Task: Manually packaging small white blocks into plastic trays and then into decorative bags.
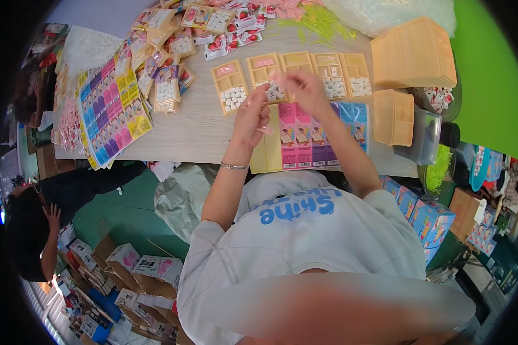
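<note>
A row of tan compartment trays (228, 87) lies across the table in front of me, each with small white pieces in its near section. The two leftmost trays also have a flat pink piece (263, 62) in a far compartment. My left hand (252, 119) is closed in front of the second tray, and a bit of pink piece (265, 130) sticks out below its fingers. Above the second and third trays my right hand (306, 95) is closed in a pinch. Something pinkish shows at its fingertips, too small to make out.
Printed colourful card sheets (311, 141) lie under my forearms, with more sheets (112, 103) at the left. Filled packs (168, 86) and strawberry-printed sachets (236, 37) are heaped behind. Stacked tan trays (414, 52) stand at right, near green strips (319, 23). Another person (32, 230) is at far left.
</note>
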`<state>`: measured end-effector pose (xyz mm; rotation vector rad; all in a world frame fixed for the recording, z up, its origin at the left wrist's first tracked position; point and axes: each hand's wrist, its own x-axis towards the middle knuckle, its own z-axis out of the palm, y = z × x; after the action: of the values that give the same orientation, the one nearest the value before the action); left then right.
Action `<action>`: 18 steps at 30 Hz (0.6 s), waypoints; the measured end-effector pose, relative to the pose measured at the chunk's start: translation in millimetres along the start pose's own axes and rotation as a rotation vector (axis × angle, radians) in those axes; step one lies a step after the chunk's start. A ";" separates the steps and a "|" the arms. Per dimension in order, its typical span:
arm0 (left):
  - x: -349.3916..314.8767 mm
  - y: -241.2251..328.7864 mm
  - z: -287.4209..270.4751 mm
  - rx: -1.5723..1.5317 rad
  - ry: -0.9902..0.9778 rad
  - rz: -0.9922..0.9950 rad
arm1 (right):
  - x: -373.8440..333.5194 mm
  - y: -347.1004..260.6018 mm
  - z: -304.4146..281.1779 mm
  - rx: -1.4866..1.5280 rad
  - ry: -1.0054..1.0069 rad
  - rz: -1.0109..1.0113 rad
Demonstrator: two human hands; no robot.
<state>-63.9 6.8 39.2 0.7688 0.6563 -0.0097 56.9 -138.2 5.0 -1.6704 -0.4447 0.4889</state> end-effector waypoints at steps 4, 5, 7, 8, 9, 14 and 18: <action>10.7 8.1 -13.2 -0.281 -0.077 -0.118 | 51.5 -12.1 -54.7 -0.675 0.107 -0.167; 12.4 9.1 -12.7 -0.309 -0.138 -0.151 | 58.9 -11.7 -60.4 -0.838 0.061 -0.177; 13.2 10.2 -8.7 -0.338 -0.190 -0.179 | 61.9 -11.7 -62.3 -0.995 0.006 -0.190; 12.8 10.3 -3.6 -0.331 -0.255 -0.199 | 60.0 -12.8 -60.4 -1.016 0.072 -0.203; 11.9 8.9 1.0 -0.323 -0.321 -0.222 | 57.1 -13.7 -59.1 -1.036 0.141 -0.215; 6.9 0.4 14.1 -0.207 -0.374 -0.289 | 3.0 -37.2 -37.9 -0.514 0.008 -0.251; 10.0 -16.2 25.4 -0.041 -0.321 -0.370 | -36.2 -30.6 -23.5 -0.004 -0.241 -0.017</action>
<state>-45.9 -19.1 36.8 0.5804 0.4820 -0.4480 39.1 -172.8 40.9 -1.6166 -0.6356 0.6811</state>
